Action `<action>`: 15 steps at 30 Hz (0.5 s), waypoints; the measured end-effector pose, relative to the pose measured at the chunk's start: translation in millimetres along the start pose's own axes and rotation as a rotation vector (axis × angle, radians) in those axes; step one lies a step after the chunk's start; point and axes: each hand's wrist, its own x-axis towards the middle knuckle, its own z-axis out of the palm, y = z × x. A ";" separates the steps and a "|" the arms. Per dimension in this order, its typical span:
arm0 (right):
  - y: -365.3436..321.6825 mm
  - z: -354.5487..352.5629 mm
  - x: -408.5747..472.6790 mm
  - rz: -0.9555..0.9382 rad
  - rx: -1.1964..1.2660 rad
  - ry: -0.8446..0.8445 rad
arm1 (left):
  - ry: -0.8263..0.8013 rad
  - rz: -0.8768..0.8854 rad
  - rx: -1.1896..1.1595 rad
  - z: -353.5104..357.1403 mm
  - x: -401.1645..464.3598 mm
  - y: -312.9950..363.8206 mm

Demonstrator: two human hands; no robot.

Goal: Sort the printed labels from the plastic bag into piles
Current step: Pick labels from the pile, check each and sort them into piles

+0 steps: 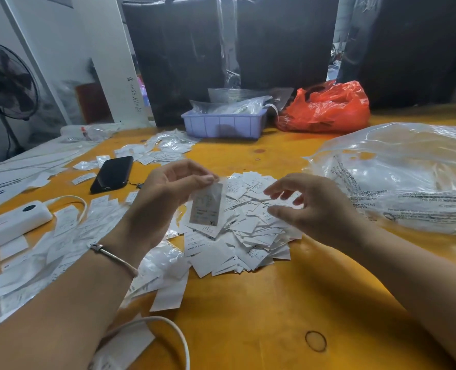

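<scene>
My left hand (168, 188) pinches the top edge of a small clear packet of printed labels (206, 205), which hangs upright above the table. My right hand (307, 202) hovers over a heap of loose white printed labels (250, 236) on the yellow table (288, 303); its fingers are loosely curled and hold nothing. More labels and small clear sleeves (69, 241) lie spread to the left under my left forearm. Another scatter of packets (165, 146) lies farther back.
A large clear plastic bag (403, 177) lies at the right. A black phone (112, 173), a white power strip (13, 222) and its cable (178, 340) sit at the left. Behind stand a purple tray (224, 125), a red bag (328, 108) and dark bundles (178, 54).
</scene>
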 end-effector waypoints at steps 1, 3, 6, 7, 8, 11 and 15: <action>-0.7 3.1 -0.2 -0.029 -0.014 -0.051 | 0.017 -0.012 -0.038 -0.8 0.0 1.2; -4.4 10.9 -1.2 -0.100 -0.057 -0.142 | 0.051 -0.011 -0.053 -3.3 0.7 1.8; -8.8 21.1 -1.4 -0.166 -0.221 -0.229 | 0.111 -0.011 0.033 -8.6 2.6 2.5; -9.3 22.6 -1.3 -0.176 -0.254 -0.237 | 0.130 -0.005 0.108 -10.2 3.6 2.3; -9.3 23.2 -1.4 -0.186 -0.264 -0.232 | 0.149 -0.003 0.196 -11.4 4.9 1.5; -9.0 23.8 -1.8 -0.227 -0.229 -0.181 | 0.224 -0.055 0.412 -16.0 9.6 -3.4; -10.4 24.2 -2.4 -0.243 -0.211 -0.162 | 0.330 -0.203 0.859 -33.1 14.9 -12.2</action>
